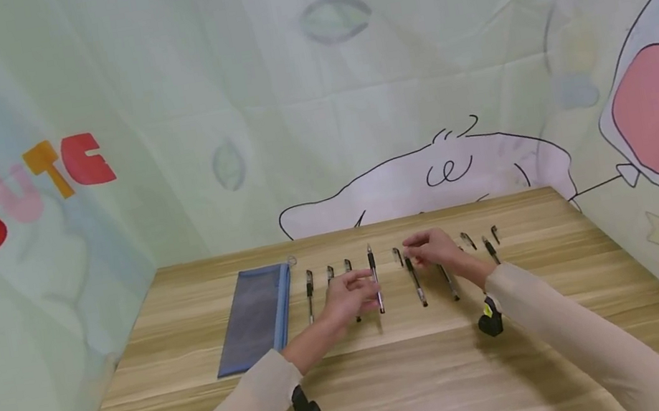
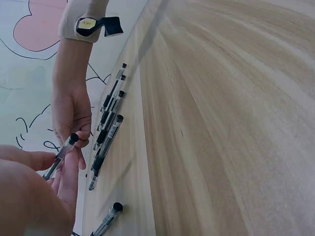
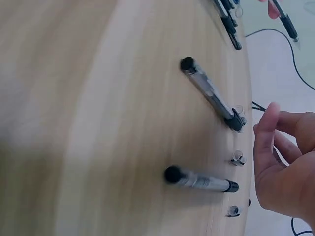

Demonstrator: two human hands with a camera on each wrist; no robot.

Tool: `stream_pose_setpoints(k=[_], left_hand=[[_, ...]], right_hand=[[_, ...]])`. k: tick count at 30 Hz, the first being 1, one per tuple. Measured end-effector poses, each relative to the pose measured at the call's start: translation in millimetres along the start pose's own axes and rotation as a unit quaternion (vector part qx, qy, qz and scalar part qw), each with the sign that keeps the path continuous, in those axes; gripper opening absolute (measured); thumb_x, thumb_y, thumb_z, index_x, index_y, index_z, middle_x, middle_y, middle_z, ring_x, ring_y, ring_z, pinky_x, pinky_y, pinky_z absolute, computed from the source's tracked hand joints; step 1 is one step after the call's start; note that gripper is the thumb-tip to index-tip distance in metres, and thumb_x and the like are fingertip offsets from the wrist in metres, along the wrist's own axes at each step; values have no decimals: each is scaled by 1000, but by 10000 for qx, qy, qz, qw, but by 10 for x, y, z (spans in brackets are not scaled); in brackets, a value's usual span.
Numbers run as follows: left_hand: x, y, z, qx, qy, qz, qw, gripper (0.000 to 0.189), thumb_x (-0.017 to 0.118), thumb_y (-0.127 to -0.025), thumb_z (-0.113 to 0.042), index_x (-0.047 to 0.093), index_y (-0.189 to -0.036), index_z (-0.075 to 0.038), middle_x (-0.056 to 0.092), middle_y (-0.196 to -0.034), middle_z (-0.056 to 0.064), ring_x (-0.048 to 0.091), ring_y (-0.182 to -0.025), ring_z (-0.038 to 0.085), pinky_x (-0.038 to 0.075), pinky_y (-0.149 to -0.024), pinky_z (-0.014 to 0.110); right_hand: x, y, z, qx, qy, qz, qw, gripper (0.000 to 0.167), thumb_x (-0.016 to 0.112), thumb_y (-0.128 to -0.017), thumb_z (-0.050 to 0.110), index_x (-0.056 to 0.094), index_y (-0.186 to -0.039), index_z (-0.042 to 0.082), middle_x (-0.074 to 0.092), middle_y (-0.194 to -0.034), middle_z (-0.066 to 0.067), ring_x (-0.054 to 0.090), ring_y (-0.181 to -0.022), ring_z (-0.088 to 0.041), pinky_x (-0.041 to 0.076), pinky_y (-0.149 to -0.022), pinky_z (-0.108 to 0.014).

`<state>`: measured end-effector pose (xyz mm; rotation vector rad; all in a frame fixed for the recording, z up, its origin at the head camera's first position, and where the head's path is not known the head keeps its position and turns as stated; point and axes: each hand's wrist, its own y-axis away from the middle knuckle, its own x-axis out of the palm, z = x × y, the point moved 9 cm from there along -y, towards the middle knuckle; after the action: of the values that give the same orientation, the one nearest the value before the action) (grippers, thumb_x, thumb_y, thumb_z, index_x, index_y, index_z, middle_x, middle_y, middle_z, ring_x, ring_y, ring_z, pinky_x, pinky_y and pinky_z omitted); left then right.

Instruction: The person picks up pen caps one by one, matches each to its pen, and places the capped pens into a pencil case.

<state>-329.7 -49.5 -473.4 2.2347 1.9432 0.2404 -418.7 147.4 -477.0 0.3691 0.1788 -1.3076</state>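
My left hand (image 1: 351, 296) pinches a clear-barrelled pen (image 1: 374, 278) with a black grip, its bare tip pointing up and away. In the left wrist view the dark end of that pen shows between thumb and fingers. My right hand (image 1: 435, 251) hovers over the row of pens, fingers loosely bent, with nothing visible between them in the right wrist view. Just left of its fingertips lies a small pen cap (image 1: 397, 256). Below it are an uncapped pen (image 1: 416, 282) and another pen (image 1: 448, 282), partly hidden by the hand.
A blue mesh zip pouch (image 1: 250, 317) lies at the left on the wooden table (image 1: 401, 397). Several pens, among them one pen (image 1: 310, 294), lie between pouch and left hand. At the right are a pen (image 1: 490, 250) and loose caps, including one cap (image 1: 494, 234).
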Motion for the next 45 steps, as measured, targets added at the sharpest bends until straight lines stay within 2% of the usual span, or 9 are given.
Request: stream_pose_setpoints(k=[4, 13, 21, 24, 30, 33, 36, 41, 45], left_hand=[[-3, -27, -12, 29, 108, 13, 9999, 39, 68, -95, -1, 61, -133, 1, 68, -122, 26, 71, -78, 10, 64, -86, 35], [9, -26, -13, -15, 88, 94, 9999, 39, 69, -94, -2, 62, -133, 1, 71, -115, 20, 71, -79, 12, 63, -87, 35], [48, -21, -5, 58, -58, 212, 9997, 39, 69, -95, -4, 62, -133, 1, 72, -108, 13, 69, -79, 11, 63, -87, 35], [52, -15, 5, 60, -82, 204, 9997, 38, 70, -95, -5, 62, -132, 0, 71, -108, 13, 69, -79, 11, 63, -87, 35], [49, -20, 18, 60, -23, 211, 9998, 39, 69, -95, -3, 61, -133, 1, 70, -117, 22, 69, -80, 11, 63, -87, 34], [50, -9, 12, 55, 11, 234, 9997, 39, 69, -94, -3, 61, -133, 2, 70, -114, 20, 69, -79, 11, 63, -87, 33], [43, -4, 9, 75, -19, 239, 9997, 38, 69, -94, -3, 61, -132, 2, 71, -108, 16, 68, -78, 11, 63, -86, 33], [22, 1, 9, 87, -62, 215, 9997, 37, 69, -95, -2, 62, -132, 1, 70, -114, 21, 69, -78, 11, 64, -85, 33], [44, 10, 5, 71, -25, 284, 9996, 38, 68, -95, -3, 61, -132, 0, 67, -123, 26, 70, -81, 12, 63, -86, 34]], right_hand=[[21, -61, 82, -11, 53, 14, 10000, 36, 66, -98, 4, 61, -129, -13, 72, -96, -20, 59, -62, -9, 54, -57, -20], [87, -229, 100, -172, 1134, 42, 9934, 35, 73, -94, 11, 66, -123, -9, 73, -90, -13, 54, -56, -7, 46, -53, -18], [151, -315, 109, -371, 2035, 97, 9783, 37, 76, -92, 14, 68, -123, -5, 76, -104, -19, 56, -57, -6, 45, -51, -16], [176, -331, 103, -326, 2239, 72, 9740, 38, 75, -93, 16, 68, -124, -3, 75, -111, -20, 60, -64, -9, 50, -57, -18], [227, -346, 167, -423, 2505, -44, 9672, 34, 72, -95, 17, 69, -123, -3, 72, -123, -22, 70, -101, -27, 60, -87, -35], [237, -359, 193, -466, 2421, -95, 9691, 31, 71, -95, 15, 70, -121, -3, 73, -121, -22, 70, -100, -28, 60, -85, -33], [231, -366, 204, -459, 2157, -147, 9753, 31, 70, -97, 15, 70, -122, -2, 75, -113, -20, 65, -82, -18, 54, -67, -24], [257, -343, 219, -280, 1043, -5, 9942, 33, 68, -99, 15, 67, -126, -4, 71, -89, -14, 50, -60, -8, 37, -50, -18], [273, -263, 245, -35, 323, 142, 9994, 33, 67, -99, 15, 65, -126, -4, 69, -86, -7, 51, -60, -6, 38, -51, -17]])
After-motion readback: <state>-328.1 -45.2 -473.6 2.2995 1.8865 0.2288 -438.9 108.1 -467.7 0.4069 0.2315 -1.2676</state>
